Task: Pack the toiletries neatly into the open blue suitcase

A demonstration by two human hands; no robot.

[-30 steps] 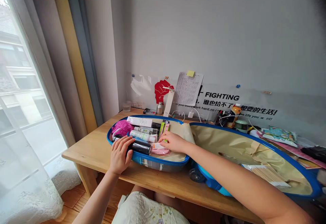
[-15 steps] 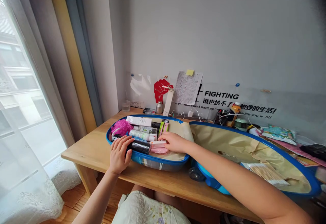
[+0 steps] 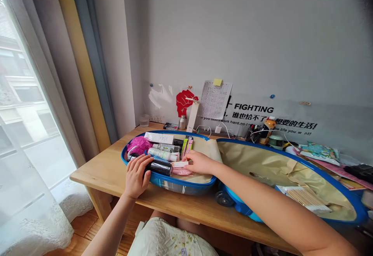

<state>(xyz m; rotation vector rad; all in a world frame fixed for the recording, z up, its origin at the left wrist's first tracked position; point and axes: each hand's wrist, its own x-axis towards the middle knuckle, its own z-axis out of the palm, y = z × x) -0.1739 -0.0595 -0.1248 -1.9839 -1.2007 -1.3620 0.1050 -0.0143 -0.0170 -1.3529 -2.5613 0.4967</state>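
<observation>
Suitcase rim [image 3: 360, 211] blue; bottle [image 3: 161, 167] black; puff [image 3: 140, 145] magenta; garment [image 3: 171, 240] floral.

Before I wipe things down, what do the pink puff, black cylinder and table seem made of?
Pink puff: probably plastic mesh, judging by its ruffled folds; finish unclear.
Black cylinder: glossy, perhaps plastic, given its bright highlights; glass possible.
Table: wood or veneer, satin, with visible grain.
</observation>
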